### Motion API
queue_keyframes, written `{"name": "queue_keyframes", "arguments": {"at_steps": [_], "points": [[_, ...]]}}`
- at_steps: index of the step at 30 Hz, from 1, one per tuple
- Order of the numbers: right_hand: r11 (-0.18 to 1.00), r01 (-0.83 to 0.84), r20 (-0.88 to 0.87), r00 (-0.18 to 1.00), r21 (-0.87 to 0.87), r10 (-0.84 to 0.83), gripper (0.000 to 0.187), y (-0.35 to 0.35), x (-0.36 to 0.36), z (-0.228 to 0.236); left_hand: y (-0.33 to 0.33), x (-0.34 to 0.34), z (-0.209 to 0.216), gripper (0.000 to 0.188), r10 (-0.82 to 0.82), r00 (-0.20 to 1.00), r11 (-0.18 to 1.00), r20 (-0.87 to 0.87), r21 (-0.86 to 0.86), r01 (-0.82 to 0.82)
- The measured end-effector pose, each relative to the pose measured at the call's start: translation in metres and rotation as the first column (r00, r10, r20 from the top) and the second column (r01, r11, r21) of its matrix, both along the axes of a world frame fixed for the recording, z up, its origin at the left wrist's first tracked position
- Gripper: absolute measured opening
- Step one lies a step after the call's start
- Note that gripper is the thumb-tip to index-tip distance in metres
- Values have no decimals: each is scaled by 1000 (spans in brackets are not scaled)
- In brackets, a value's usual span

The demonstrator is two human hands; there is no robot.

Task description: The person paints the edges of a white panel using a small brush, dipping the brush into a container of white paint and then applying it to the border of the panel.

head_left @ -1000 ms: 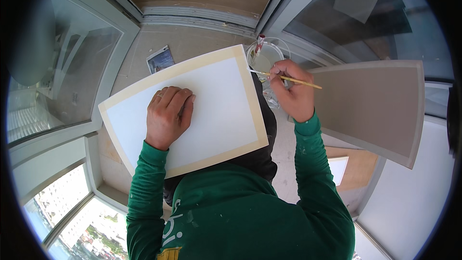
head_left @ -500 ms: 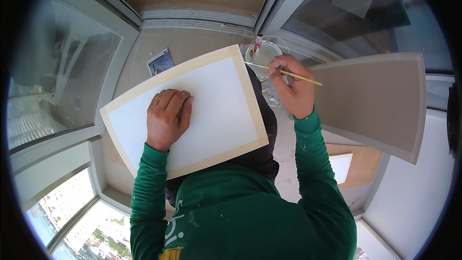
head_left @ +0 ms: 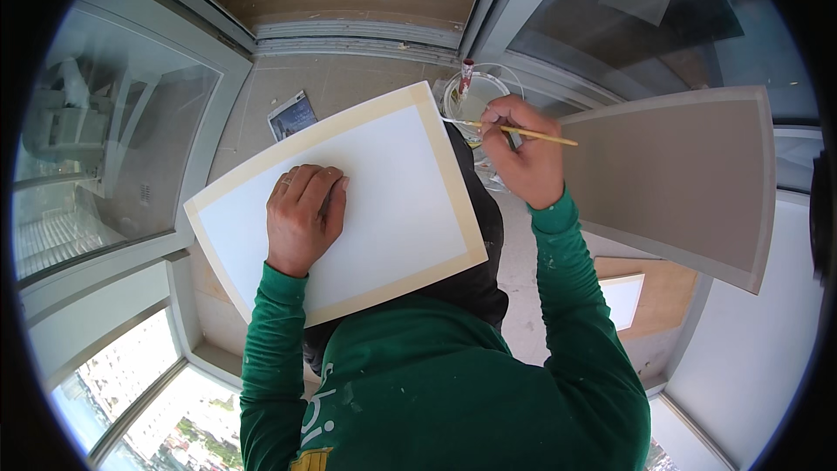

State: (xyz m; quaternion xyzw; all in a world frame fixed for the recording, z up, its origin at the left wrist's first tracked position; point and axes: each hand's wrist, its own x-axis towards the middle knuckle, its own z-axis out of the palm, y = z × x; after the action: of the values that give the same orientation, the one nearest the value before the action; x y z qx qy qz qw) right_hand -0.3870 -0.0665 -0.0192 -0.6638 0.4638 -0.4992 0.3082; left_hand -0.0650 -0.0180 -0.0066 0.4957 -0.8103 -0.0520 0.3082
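A white board (head_left: 384,192) with a cream border strip lies tilted across my lap. On its face rests my left hand (head_left: 303,209), fingers curled in and knuckles up; whatever is under the fingers, if anything, is hidden. My right hand (head_left: 526,148) pinches a thin paintbrush (head_left: 554,138) with a yellow wooden handle. The brush's white-coated tip meets the board's right edge, just below its far right corner. Behind that corner stands a white bucket (head_left: 501,85) with a wire handle, partly covered by my right hand. A red-handled tool (head_left: 466,74) leans in the bucket.
A large grey-brown panel (head_left: 671,183) with a paler border stands close on the right. Beyond the board, a printed packet (head_left: 292,116) lies on the tiled floor. A smaller white panel (head_left: 621,301) rests on a brown sheet (head_left: 663,292). Glass doors and windows surround me.
My right hand and the paintbrush have shifted slightly away from me, with the tip moving a little down the board's edge. My left hand stays on the board.
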Motion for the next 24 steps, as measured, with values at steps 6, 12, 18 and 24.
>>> {"name": "queue_keyframes", "arguments": {"at_steps": [6,12,18,24], "points": [[1000,19,31,999,-14,-18,10,-3,5,4,-1,2,-3,12,-11,1000,1000,8,-18,12],[1000,2,5,1000,-1,-2,11,-2,4,1,-1,2,-3,12,-11,1000,1000,6,-18,11],[1000,-2,-51,999,27,4,12,9,-1,6,-1,1,-3,12,-14,1000,999,5,-30,14],[999,-7,-49,999,46,9,12,16,-3,6,-1,2,-3,12,-15,1000,1000,5,-26,15]]}}
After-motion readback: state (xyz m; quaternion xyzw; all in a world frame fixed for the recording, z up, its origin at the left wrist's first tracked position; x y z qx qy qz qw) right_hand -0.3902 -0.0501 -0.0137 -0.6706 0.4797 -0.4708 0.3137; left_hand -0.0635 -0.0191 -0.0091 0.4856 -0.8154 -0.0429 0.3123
